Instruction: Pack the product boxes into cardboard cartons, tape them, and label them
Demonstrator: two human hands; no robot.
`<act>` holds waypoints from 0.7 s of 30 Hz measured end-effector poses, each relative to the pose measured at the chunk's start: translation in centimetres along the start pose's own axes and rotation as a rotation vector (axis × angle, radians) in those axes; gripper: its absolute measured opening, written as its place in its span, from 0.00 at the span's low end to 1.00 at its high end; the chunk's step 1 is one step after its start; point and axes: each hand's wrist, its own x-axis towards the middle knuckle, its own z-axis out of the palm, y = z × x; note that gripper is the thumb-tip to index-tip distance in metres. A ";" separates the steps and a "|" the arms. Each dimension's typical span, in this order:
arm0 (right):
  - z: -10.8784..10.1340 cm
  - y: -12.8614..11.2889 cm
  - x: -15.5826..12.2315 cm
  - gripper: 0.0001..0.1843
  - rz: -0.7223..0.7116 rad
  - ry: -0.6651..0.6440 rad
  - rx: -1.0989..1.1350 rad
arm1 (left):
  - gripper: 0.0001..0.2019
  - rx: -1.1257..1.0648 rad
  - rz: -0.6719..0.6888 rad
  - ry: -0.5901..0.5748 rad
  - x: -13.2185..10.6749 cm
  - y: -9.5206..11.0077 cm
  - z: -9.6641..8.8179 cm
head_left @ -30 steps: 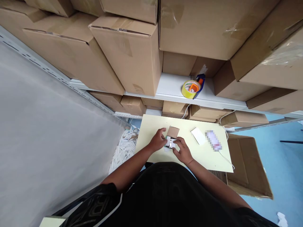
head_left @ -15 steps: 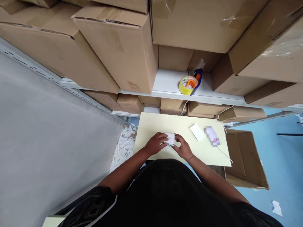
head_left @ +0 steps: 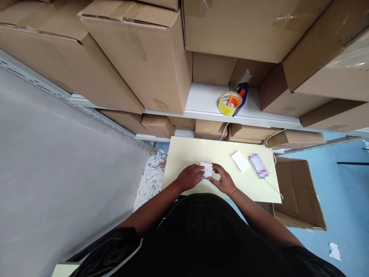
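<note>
Far left of the left hand, down beside the table: a heap of white paper strips (head_left: 151, 180), apparently lying on the floor out of the way. Left hand (head_left: 190, 177) curled, fingertips clamped on the left side of a small white box (head_left: 206, 169). The box sits on the pale yellow table (head_left: 184, 154), directly between the two hands and close to the body. Right hand (head_left: 223, 180) likewise curled, pinching the box's right side. A grip from both sides probably keeps the box steady against the tabletop. Just right of the right hand, a white card (head_left: 239, 161) lies flat within easy reach. Beyond it is a blurred oblong item (head_left: 258, 166) trailing a thin white cable (head_left: 273, 187). Further right, on the floor, is an open carton (head_left: 300, 192). Beyond the hands, a yellow tape dispenser (head_left: 230, 103) rests on a white shelf (head_left: 207, 100) among stacked cartons. Fingers cover the box's near edge, the faint print on its top is unreadable, and the cable's ends are out of sight.
</note>
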 end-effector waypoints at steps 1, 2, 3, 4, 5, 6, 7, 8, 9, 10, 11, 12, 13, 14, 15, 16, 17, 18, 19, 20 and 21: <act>0.2 0.1 0.0 0.28 0.000 0.015 -0.028 | 0.11 0.037 0.016 0.018 0.0 0.1 0.2; 0.4 0.2 0.0 0.27 -0.005 0.029 -0.066 | 0.11 0.083 0.032 0.035 0.0 0.1 0.3; 0.6 0.2 0.1 0.26 -0.019 0.043 -0.114 | 0.10 0.132 0.049 0.048 0.0 0.1 0.4; 0.8 0.3 0.1 0.26 -0.042 0.056 -0.171 | 0.10 0.178 0.069 0.056 0.0 0.0 0.5; 0.9 0.5 0.1 0.25 -0.072 0.063 -0.234 | 0.10 0.218 0.094 0.059 0.0 -0.1 0.5; 0.9 0.6 0.2 0.25 -0.106 0.065 -0.298 | 0.10 0.251 0.121 0.057 0.0 -0.2 0.5; 0.8 0.7 0.2 0.25 -0.141 0.061 -0.357 | 0.11 0.278 0.147 0.053 0.0 -0.3 0.5; 0.6 0.8 0.2 0.25 -0.171 0.050 -0.406 | 0.11 0.297 0.166 0.048 0.0 -0.4 0.4; 0.4 0.9 0.3 0.26 -0.194 0.032 -0.444 | 0.12 0.308 0.177 0.042 0.0 -0.5 0.4; 0.2 0.9 0.3 0.27 -0.209 0.012 -0.473 | 0.13 0.313 0.181 0.033 -0.1 -0.6 0.4; 0.0 1.0 0.3 0.28 -0.218 -0.008 -0.495 | 0.13 0.314 0.179 0.025 -0.1 -0.7 0.4; -0.1 1.0 0.4 0.28 -0.220 -0.023 -0.516 | 0.13 0.315 0.172 0.021 -0.2 -0.7 0.5; -0.2 1.1 0.4 0.28 -0.219 -0.032 -0.538 | 0.12 0.316 0.165 0.018 -0.2 -0.7 0.6; -0.2 1.1 0.4 0.27 -0.219 -0.035 -0.562 | 0.12 0.319 0.158 0.020 -0.2 -0.8 0.8; -0.2 1.1 0.4 0.26 -0.219 -0.036 -0.588 | 0.12 0.320 0.152 0.023 -0.2 -0.8 0.8; -0.2 1.0 0.4 0.25 -0.222 -0.037 -0.613 | 0.11 0.316 0.145 0.024 -0.2 -0.8 0.9; -0.2 1.0 0.3 0.24 -0.224 -0.037 -0.636 | 0.11 0.302 0.138 0.021 -0.3 -0.8 0.9; -0.1 1.0 0.3 0.23 -0.226 -0.038 -0.655 | 0.11 0.279 0.129 0.015 -0.3 -0.8 0.9; -0.1 1.0 0.2 0.22 -0.226 -0.039 -0.668 | 0.12 0.249 0.119 0.010 -0.3 -0.8 0.8; -0.1 1.0 0.1 0.21 -0.226 -0.039 -0.675 | 0.12 0.217 0.108 0.005 -0.3 -0.7 0.7; -0.1 0.9 0.0 0.20 -0.226 -0.038 -0.677 | 0.12 0.192 0.100 0.004 -0.3 -0.7 0.7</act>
